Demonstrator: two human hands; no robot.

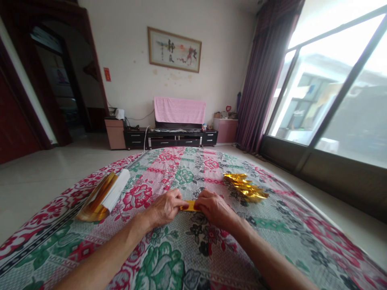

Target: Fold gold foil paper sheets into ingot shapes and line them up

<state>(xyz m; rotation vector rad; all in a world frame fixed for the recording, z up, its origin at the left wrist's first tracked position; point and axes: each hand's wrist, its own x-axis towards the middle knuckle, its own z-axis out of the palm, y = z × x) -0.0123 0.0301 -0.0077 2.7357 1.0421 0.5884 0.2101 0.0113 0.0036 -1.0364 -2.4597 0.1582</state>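
Note:
A narrow strip of folded gold foil paper (191,206) lies low over the flowered cloth, stretched between my two hands. My left hand (167,207) pinches its left end, fingers closed. At the other end, my right hand (214,206) grips the strip the same way, thumb and fingers pressed together. Both hands rest close to the tabletop. To the right sits a cluster of folded gold foil pieces (245,187) with pointed tips. On the left lies a loosely rolled stack of gold foil sheets (101,197) with a white outer side.
The flowered tablecloth (163,266) covers a large rounded table. Beyond it stand a low black TV cabinet (178,139) and a television under a pink cloth (179,109). A purple curtain (254,80) and windows are at the right, a doorway (60,80) at the left.

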